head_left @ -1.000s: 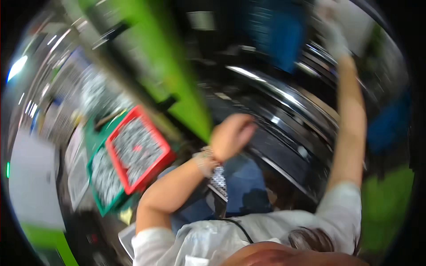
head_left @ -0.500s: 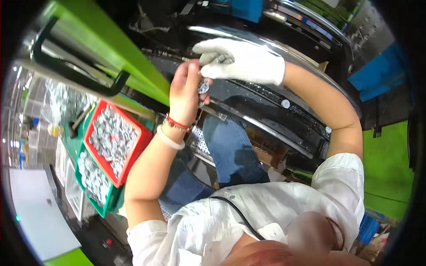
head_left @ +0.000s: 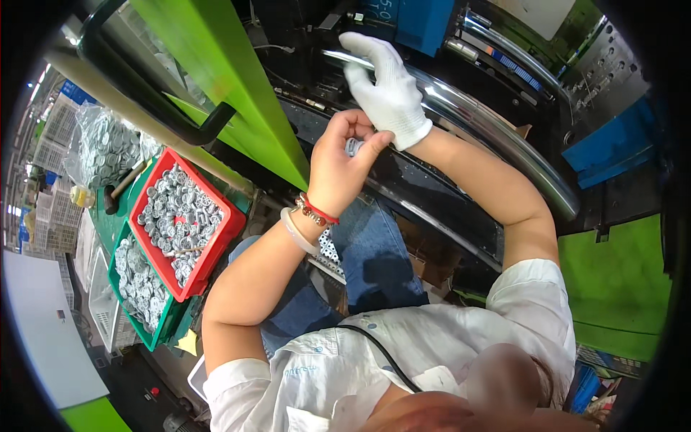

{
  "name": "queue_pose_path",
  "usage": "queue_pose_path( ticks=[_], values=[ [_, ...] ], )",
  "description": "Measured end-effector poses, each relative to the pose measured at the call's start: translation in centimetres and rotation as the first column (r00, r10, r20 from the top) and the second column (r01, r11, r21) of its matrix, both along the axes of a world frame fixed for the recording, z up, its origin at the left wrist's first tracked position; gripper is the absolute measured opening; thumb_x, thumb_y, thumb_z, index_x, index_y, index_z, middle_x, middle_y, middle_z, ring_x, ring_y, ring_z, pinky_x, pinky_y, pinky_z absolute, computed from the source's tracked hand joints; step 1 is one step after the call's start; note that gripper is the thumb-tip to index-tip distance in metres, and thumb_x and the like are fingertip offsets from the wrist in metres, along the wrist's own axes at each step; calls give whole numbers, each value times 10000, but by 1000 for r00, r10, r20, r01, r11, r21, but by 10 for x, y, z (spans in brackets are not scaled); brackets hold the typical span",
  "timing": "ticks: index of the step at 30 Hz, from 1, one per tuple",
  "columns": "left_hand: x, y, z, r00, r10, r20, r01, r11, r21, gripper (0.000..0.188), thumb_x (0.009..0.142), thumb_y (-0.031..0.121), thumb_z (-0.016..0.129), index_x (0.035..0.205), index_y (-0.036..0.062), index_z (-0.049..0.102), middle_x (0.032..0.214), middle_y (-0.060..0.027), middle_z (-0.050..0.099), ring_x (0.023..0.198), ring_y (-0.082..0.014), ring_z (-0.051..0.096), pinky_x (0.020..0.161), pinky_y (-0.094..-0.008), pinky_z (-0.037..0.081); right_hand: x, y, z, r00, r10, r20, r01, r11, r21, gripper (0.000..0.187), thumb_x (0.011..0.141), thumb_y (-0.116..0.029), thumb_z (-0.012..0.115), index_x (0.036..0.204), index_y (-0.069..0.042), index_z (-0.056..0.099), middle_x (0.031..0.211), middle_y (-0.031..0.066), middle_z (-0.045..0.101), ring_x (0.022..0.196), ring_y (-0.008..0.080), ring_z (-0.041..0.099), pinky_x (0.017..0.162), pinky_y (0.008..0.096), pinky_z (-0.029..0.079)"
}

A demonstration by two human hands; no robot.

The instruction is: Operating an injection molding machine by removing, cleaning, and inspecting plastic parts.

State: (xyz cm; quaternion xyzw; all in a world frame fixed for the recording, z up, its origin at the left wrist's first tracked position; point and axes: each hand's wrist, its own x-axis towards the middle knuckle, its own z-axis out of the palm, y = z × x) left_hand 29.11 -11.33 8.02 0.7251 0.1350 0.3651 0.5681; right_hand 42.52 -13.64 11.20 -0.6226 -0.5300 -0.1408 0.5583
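Observation:
My left hand [head_left: 338, 162], bare and wearing bracelets, is curled closed around small grey round metal parts [head_left: 353, 147]. One shows between the thumb and fingers; how many more sit in the palm is hidden. Just beyond it, my right hand [head_left: 392, 93] wears a white knit glove. Its fingers are spread, partly smeared by motion, with nothing visible in them. The gloved wrist is close by the left thumb; whether they touch I cannot tell. Behind the glove runs a thick chrome bar [head_left: 475, 115] of the machine.
To the left, a red tray [head_left: 229, 248] full of similar parts overlaps a green tray [head_left: 119, 288] of more. A clear bag [head_left: 108, 151] of discs and a hammer [head_left: 115, 196] lie beyond. A green machine frame [head_left: 237, 79] with a black handle [head_left: 155, 126] stands left of my hands.
My left hand has shifted right, under the gloved wrist. The right hand has turned from pointing left to pointing up and away, its fingers moving off the left hand. The view has shifted slightly.

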Motion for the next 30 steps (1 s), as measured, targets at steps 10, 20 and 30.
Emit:
queue_pose_path(
  ticks=[10,20,30],
  values=[
    [2,5,1,991,-136,7,122,906,406,137,896,118,678,945,5,618,785,-27,591,691,-98,552,607,-242,455,14,13,4,980,-69,187,80,995,-53,827,731,-371,767,1412,-92,389,1445,207,357,1320,391,361,1089,466,347],
    [0,0,11,987,-157,31,160,973,-169,244,961,150,598,1182,46,589,850,-11,583,639,-42,525,499,-193,454,4,-16,23,420,290,-860,-491,869,53,408,1013,-388,467,967,-3,594,688,26,547,583,113,532,577,258,484],
    [3,17,10,972,-154,178,233,733,-640,562,989,553,408,1209,40,472,878,-53,579,567,-101,524,493,-262,486,-7,-66,11,910,414,-34,-381,798,-467,250,848,-232,696,1049,-87,665,1091,111,594,850,217,678,748,319,530]
  ],
)
